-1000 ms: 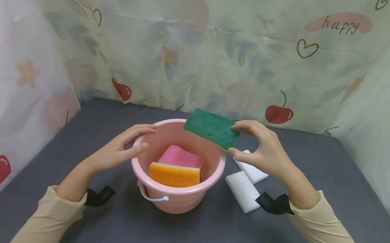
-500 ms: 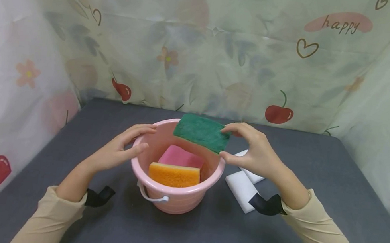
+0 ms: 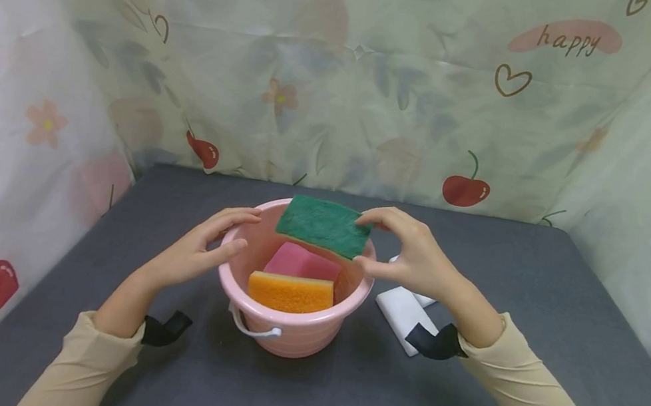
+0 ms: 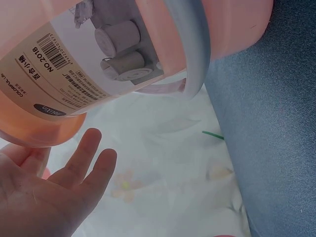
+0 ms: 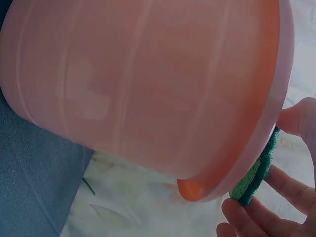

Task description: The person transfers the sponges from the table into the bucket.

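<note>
Head view: green scouring sponge above mouth of pink bucket, toward far rim, right end pinched by right hand; probably light, pliable, rough-faced, best held by short end. Left hand: fingers relaxed, at left rim.

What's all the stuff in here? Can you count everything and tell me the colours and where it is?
Table: 1, dark grey-blue, under everything
Patterned cloth: number of sheets unclear, pale with printed cherries, behind and at both sides
Bucket: 1, pink, on the table
Handle: 1, whitish, on the bucket
Label: 1, mostly beige, on the bucket's outside
Green sponge: 1, green, at the bucket's mouth
Pink sponge: 1, pink, inside
Orange sponge: 1, orange, inside
White pads: 2, white, right of the bucket
Sleeves: 2, beige, on the arms
Wrist bands: 2, black, at the wrists
Left hand: 1, bare, on the rim
Right hand: 1, bare, pinching the green sponge
</note>
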